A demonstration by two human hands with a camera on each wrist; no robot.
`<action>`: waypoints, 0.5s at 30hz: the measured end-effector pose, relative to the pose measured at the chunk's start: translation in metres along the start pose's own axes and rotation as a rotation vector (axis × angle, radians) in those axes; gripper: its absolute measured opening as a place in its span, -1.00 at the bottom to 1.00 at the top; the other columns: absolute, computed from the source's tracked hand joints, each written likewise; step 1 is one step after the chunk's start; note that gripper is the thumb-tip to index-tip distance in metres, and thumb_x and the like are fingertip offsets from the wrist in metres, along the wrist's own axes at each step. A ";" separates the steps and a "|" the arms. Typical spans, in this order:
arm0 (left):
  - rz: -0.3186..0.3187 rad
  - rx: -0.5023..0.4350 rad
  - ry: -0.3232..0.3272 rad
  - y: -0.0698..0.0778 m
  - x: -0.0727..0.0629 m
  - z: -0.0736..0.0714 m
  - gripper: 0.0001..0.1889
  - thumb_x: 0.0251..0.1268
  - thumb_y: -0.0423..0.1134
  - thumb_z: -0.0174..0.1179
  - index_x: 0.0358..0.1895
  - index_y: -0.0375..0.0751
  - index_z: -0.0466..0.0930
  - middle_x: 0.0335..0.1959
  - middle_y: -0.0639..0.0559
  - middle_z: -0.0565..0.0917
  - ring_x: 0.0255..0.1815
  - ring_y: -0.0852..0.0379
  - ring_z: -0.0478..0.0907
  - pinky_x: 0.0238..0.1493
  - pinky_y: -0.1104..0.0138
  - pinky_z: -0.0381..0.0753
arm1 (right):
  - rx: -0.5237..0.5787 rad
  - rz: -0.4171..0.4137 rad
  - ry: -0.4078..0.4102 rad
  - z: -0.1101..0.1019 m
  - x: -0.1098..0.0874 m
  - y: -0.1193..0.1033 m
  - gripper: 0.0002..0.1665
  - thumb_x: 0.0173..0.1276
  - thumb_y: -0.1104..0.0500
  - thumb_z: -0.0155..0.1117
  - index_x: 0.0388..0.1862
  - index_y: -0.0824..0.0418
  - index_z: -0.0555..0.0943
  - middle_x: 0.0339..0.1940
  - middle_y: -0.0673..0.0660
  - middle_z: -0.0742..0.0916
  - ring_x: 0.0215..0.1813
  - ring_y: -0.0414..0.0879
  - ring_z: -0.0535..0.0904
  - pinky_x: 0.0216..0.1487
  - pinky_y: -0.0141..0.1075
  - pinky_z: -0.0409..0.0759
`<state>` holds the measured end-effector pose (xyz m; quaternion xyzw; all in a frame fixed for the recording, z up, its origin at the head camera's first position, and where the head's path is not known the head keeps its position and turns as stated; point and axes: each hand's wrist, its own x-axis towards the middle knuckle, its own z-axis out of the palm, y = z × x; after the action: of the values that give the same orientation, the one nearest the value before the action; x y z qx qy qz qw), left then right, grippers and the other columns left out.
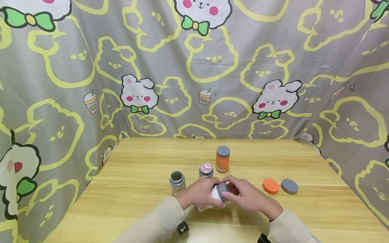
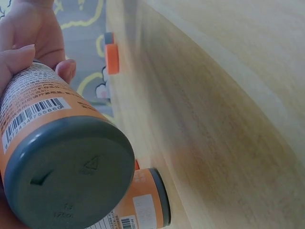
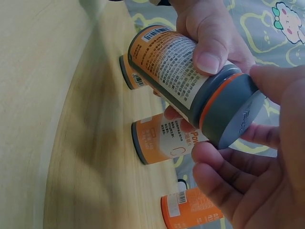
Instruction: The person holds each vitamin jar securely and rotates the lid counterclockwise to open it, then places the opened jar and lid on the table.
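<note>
My left hand [image 1: 199, 193] grips a tilted supplement bottle [image 3: 169, 71] by its body, above the table. Its label is orange and white with a barcode, and its dark grey base [image 2: 71, 176] faces the left wrist camera. A grey cap [image 3: 233, 112] sits on the bottle's upper end, with an orange ring showing beneath the rim. The thumb and fingers of my right hand [image 1: 244, 193] pinch this cap from its sides. Just beyond the hands stands another bottle [image 1: 206, 168] with a shiny seal over its mouth, partly hidden by my left hand.
Left of the hands stands an uncapped bottle [image 1: 177, 184] with a dark open mouth. Farther back is an orange bottle [image 1: 223, 162] with a grey lid. An orange lid [image 1: 270, 186] and a grey lid [image 1: 289, 186] lie on the wooden table [image 1: 146, 162] to the right. A patterned curtain [image 1: 170, 67] surrounds it.
</note>
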<state>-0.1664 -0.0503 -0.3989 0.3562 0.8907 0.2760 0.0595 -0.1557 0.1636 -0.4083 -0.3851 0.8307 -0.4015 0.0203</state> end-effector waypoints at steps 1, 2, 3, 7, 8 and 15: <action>0.001 0.002 0.001 0.000 0.000 0.000 -0.49 -0.11 0.03 0.51 -0.13 -0.16 0.57 -0.41 0.27 0.54 -0.46 0.41 0.47 -0.44 0.57 0.46 | 0.005 -0.007 0.001 0.000 0.000 0.000 -0.69 0.44 0.07 0.19 0.08 0.16 0.48 -0.40 -0.09 0.62 -0.41 -0.27 0.53 -0.39 -0.35 0.56; 0.000 0.004 0.002 -0.001 0.000 0.001 -0.49 -0.12 0.03 0.51 -0.13 -0.16 0.57 -0.42 0.28 0.53 -0.47 0.41 0.47 -0.45 0.57 0.46 | 0.010 -0.013 0.001 0.000 -0.001 0.000 -0.67 0.43 0.07 0.21 0.09 0.16 0.48 -0.38 -0.08 0.63 -0.39 -0.27 0.54 -0.37 -0.35 0.56; 0.001 0.006 0.002 -0.001 0.000 0.001 -0.49 -0.12 0.03 0.51 -0.13 -0.16 0.56 -0.42 0.28 0.53 -0.47 0.41 0.47 -0.45 0.57 0.46 | 0.014 -0.021 0.001 0.000 -0.001 0.000 -0.65 0.42 0.08 0.22 0.10 0.17 0.48 -0.36 -0.06 0.63 -0.38 -0.27 0.54 -0.36 -0.35 0.57; -0.001 0.004 -0.001 -0.001 0.000 0.001 -0.48 -0.12 0.02 0.51 -0.12 -0.17 0.56 -0.42 0.27 0.53 -0.47 0.41 0.47 -0.46 0.57 0.46 | 0.024 -0.018 -0.009 0.000 -0.002 0.001 -0.60 0.40 0.08 0.25 0.14 0.16 0.45 -0.27 -0.02 0.62 -0.33 -0.25 0.55 -0.31 -0.34 0.58; -0.003 0.001 -0.002 -0.001 0.000 0.001 -0.48 -0.12 0.02 0.51 -0.12 -0.17 0.56 -0.42 0.27 0.53 -0.47 0.41 0.47 -0.46 0.57 0.46 | 0.023 -0.014 -0.009 0.000 -0.002 0.001 -0.61 0.40 0.09 0.23 0.14 0.16 0.45 -0.26 -0.01 0.62 -0.33 -0.25 0.56 -0.30 -0.33 0.58; -0.012 -0.011 -0.001 0.001 0.001 -0.002 -0.46 -0.09 0.05 0.50 -0.08 -0.16 0.57 -0.39 0.26 0.55 -0.44 0.40 0.48 -0.40 0.56 0.47 | -0.019 0.010 0.010 -0.002 -0.001 -0.002 -0.75 0.50 0.10 0.09 0.06 0.16 0.48 -0.41 -0.11 0.61 -0.43 -0.29 0.50 -0.43 -0.35 0.52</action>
<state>-0.1670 -0.0497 -0.3970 0.3506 0.8912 0.2805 0.0637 -0.1539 0.1648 -0.4061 -0.3791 0.8365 -0.3954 0.0145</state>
